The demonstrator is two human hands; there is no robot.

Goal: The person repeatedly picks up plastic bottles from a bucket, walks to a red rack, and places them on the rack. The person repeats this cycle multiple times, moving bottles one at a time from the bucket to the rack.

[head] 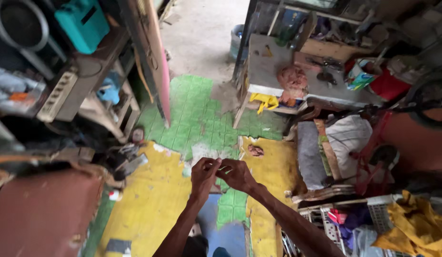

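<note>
Left hand (203, 173) and right hand (236, 174) pinching one small, thin item (224, 167); could slip, vanishing on cluttered floor (149, 200).

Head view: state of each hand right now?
Left hand: fingers pinched together against the right hand; what it holds cannot be told.
Right hand: fingers curled, pinching something small; too small to identify.

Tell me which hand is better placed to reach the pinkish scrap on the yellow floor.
Right, probably. The right hand is nearer the pinkish scrap, which lies just beyond it on the yellow floor. The left hand sits farther off, fingertips meeting the right's.
</note>
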